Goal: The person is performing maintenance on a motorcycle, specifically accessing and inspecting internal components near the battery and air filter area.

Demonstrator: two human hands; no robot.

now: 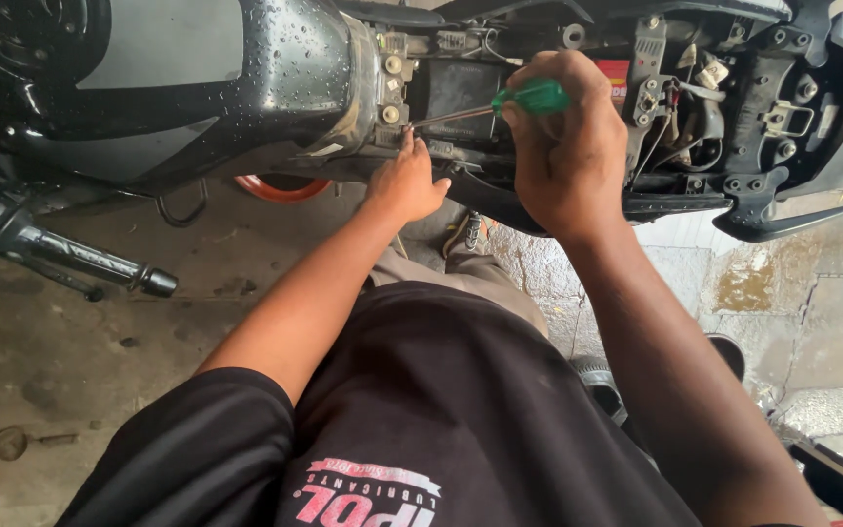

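A black motorcycle stands before me with its seat off, its wet fuel tank [275, 68] at the left and the open frame bay [714, 107] at the right. My right hand [563, 146] grips a green-handled screwdriver [529, 98], whose shaft points left at a bolt [391, 114] behind the tank. My left hand [404, 181] rests just under that spot, fingertips touching the frame near the screwdriver tip.
A handlebar grip [90, 262] juts out at the left. An orange ring [282, 187] shows below the tank. The black tail fairing [782, 210] reaches right. Stained concrete floor [70, 361] lies beneath; stone paving [812, 312] at the right.
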